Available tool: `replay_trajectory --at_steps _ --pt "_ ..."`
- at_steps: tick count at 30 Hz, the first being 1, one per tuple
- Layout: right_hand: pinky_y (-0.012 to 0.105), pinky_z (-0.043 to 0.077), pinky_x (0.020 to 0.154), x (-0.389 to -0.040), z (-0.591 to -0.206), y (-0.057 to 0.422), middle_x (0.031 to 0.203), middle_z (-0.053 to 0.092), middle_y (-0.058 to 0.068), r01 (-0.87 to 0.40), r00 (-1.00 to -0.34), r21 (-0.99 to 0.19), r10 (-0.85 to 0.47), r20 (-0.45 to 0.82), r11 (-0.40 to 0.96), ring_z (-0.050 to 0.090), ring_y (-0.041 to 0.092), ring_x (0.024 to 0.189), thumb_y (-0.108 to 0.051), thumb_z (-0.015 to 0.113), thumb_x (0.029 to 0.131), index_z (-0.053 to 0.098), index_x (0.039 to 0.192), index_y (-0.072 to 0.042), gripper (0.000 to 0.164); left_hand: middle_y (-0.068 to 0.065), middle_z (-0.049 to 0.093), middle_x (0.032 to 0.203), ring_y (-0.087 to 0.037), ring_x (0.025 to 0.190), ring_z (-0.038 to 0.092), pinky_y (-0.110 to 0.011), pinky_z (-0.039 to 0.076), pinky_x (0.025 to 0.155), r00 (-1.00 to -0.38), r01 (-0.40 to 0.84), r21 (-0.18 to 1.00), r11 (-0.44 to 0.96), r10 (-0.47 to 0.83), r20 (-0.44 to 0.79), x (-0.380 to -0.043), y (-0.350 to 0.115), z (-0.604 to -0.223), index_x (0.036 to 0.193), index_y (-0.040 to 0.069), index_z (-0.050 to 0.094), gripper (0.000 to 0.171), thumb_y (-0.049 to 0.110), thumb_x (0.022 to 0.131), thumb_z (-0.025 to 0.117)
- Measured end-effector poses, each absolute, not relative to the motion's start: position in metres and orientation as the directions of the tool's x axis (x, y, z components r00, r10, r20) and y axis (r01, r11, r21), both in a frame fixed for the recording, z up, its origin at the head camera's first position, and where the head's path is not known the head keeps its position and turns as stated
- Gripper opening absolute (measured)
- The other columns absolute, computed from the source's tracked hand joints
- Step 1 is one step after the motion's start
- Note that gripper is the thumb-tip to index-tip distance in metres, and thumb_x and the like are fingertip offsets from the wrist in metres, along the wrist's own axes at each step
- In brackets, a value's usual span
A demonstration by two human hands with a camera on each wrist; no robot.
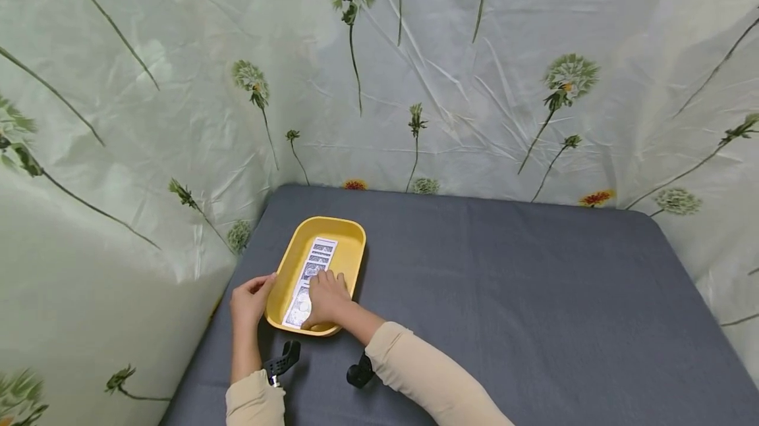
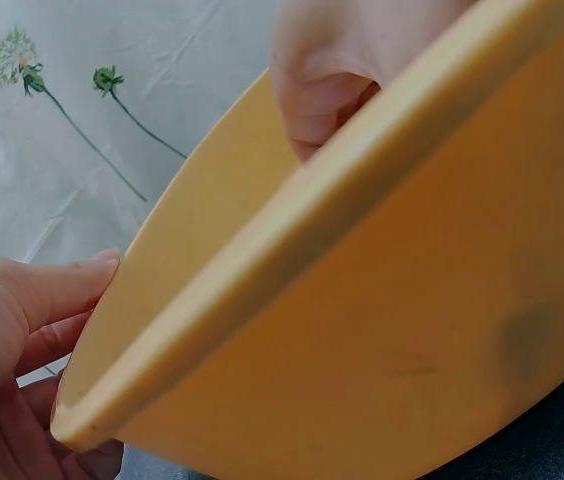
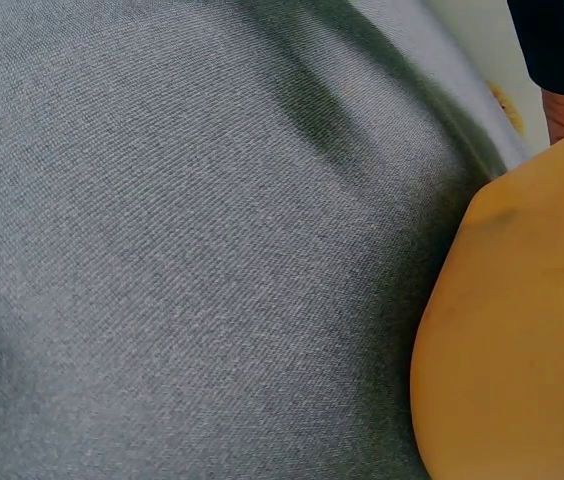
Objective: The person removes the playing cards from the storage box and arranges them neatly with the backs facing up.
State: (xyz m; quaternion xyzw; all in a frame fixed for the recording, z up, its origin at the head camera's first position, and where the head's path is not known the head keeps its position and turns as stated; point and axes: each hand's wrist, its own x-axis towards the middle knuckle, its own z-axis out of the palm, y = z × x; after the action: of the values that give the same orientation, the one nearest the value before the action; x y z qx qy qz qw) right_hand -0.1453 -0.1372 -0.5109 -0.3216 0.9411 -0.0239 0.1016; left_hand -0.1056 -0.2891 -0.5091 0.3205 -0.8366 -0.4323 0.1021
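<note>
A yellow tray (image 1: 348, 234) with rounded corners lies on the grey cloth. Inside it, printed playing cards (image 1: 321, 249) form an overlapping row along its length. My left hand (image 1: 249, 301) pinches the tray's left rim; in the left wrist view the thumb (image 2: 72, 285) lies at the rim with the other fingers outside the wall. My right hand (image 1: 327, 297) reaches into the tray over the near cards, fingers bent downward. Its fingertips are hidden behind the wall in the left wrist view, so I cannot tell whether it grips a card.
Dark grey cloth (image 1: 504, 294) covers the table, stretching far to the right of the tray. Pale sheeting (image 1: 450, 97) printed with dandelions hangs behind and on the left. Black wrist mounts (image 1: 284, 359) sit below both hands.
</note>
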Motion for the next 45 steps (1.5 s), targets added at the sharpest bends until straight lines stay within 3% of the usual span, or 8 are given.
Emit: replay_trajectory --at_steps 8,17,22,28,37,45 --pt "0.027 0.034 0.079 -0.143 -0.512 -0.136 0.101 0.045 -0.002 -0.631 -0.756 -0.124 -0.643 -0.123 0.766 0.039 0.013 0.093 -0.071 0.071 0.056 0.055 0.115 -0.013 0.084 -0.023 0.062 0.101 -0.029 0.084 0.056 -0.020 0.040 0.059 -0.770 -0.460 0.778 0.428 -0.629 -0.110 -0.103 -0.289 -0.510 0.105 -0.003 0.066 0.047 0.040 0.087 0.061" --pt "0.031 0.035 0.082 -0.143 -0.510 -0.135 0.106 0.049 -0.002 -0.625 -0.768 -0.086 -0.631 -0.107 0.776 0.043 0.014 0.098 -0.071 0.072 0.056 0.061 0.112 -0.015 0.080 -0.022 0.064 0.097 -0.026 0.080 0.055 -0.021 0.040 0.057 -0.760 -0.456 0.781 0.426 -0.643 -0.093 -0.105 -0.286 -0.508 0.102 -0.003 0.067 0.043 0.037 0.087 0.063" --pt "0.030 0.036 0.084 -0.143 -0.512 -0.134 0.111 0.050 -0.001 -0.646 -0.752 -0.079 -0.651 -0.107 0.759 0.044 0.014 0.103 -0.070 0.071 0.058 0.056 0.120 -0.014 0.084 -0.022 0.064 0.094 -0.023 0.076 0.054 -0.021 0.040 0.057 -0.755 -0.448 0.793 0.413 -0.650 -0.088 -0.105 -0.285 -0.508 0.100 -0.003 0.068 0.043 0.037 0.085 0.065" --pt "0.030 0.036 0.092 -0.146 -0.512 -0.134 0.120 0.048 -0.001 -0.669 -0.723 -0.160 -0.686 -0.088 0.726 0.044 0.014 0.109 -0.064 0.077 0.057 0.048 0.128 -0.015 0.091 -0.021 0.064 0.091 -0.021 0.073 0.054 -0.021 0.040 0.056 -0.755 -0.443 0.789 0.425 -0.651 -0.073 -0.106 -0.285 -0.506 0.099 -0.004 0.069 0.040 0.034 0.085 0.066" --pt "0.028 0.033 0.098 -0.149 -0.508 -0.136 0.120 0.045 0.002 -0.709 -0.687 -0.174 -0.725 -0.048 0.683 0.041 0.015 0.109 -0.060 0.078 0.058 0.045 0.131 -0.012 0.094 -0.021 0.064 0.092 -0.023 0.075 0.055 -0.020 0.039 0.056 -0.752 -0.443 0.786 0.430 -0.656 -0.066 -0.109 -0.286 -0.501 0.099 -0.003 0.069 0.038 0.032 0.085 0.066" --pt "0.031 0.029 0.103 -0.150 -0.508 -0.130 0.123 0.044 0.002 -0.700 -0.706 -0.159 -0.709 0.007 0.696 0.041 0.016 0.112 -0.063 0.077 0.056 0.044 0.133 -0.013 0.098 -0.019 0.064 0.087 -0.018 0.069 0.051 -0.021 0.038 0.055 -0.763 -0.439 0.780 0.447 -0.644 -0.060 -0.109 -0.284 -0.500 0.097 -0.003 0.069 0.035 0.030 0.085 0.067"
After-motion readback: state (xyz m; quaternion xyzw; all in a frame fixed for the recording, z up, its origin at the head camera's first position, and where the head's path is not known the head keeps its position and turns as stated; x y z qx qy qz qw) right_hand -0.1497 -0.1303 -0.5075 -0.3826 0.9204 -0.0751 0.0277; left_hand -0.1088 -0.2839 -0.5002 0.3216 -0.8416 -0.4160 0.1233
